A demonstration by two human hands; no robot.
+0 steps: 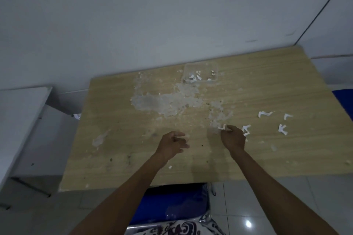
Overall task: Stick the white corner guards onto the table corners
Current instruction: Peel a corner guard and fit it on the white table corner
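Observation:
A light wooden table (133, 158) with a worn, flaky patch in its middle stands against the wall. Several white L-shaped corner guards lie loose on its right side, among them one (264, 114), another (287, 116) and a third (282, 129). My right hand (234, 138) hovers over the table and pinches one white corner guard (222, 126) at its fingertips. A further guard (246, 129) lies just right of that hand. My left hand (172, 144) floats above the table's middle, fingers loosely curled, holding nothing.
A clear plastic tub (215, 66) with several white pieces inside stands at the table's far edge. A blue chair (172, 204) sits under the near edge, and another blue seat (343, 99) shows at the right. A white cabinet (21, 120) stands to the left.

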